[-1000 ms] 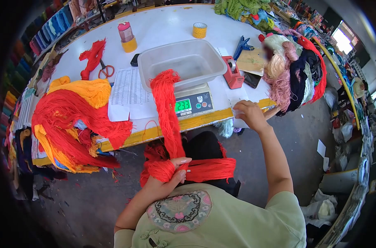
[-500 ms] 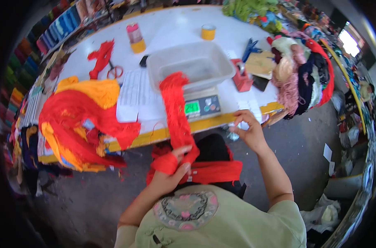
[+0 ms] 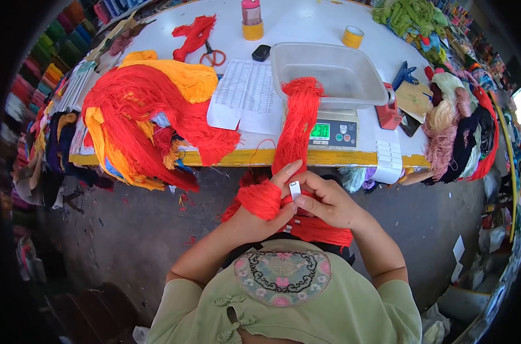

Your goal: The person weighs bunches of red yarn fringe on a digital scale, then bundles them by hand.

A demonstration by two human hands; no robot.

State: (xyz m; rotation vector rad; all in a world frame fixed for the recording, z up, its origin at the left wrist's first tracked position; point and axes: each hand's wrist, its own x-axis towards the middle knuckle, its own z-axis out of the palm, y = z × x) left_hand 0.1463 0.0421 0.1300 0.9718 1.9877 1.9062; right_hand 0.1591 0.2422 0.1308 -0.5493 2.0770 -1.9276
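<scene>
Red yarn is looped around my left hand [image 3: 266, 221], its fingers closed on the lower end of a long red skein [image 3: 299, 126]. That skein runs up over the table edge into a translucent plastic tub [image 3: 329, 74]. The tub rests on a digital scale [image 3: 347, 135] with a lit green display. Between the thumb and fingers of my right hand [image 3: 335, 203] is a small white label [image 3: 295, 190] marked with a 3, touching the yarn by my left hand. More red yarn [image 3: 323, 231] with small white tags lies across my lap.
Red yarn [image 3: 140, 109] and yellow yarn [image 3: 183, 77] are heaped on the left. Printed sheets [image 3: 246, 92], scissors [image 3: 213, 57] and a phone-like black object [image 3: 261, 53] lie nearby. A red tape dispenser [image 3: 388, 112], label sheet [image 3: 388, 157] and mixed yarns [image 3: 449, 109] are on the right.
My right hand has moved left from beside the table edge to my left hand, and a white label now shows in its fingers. The view has shifted, so the table appears further right.
</scene>
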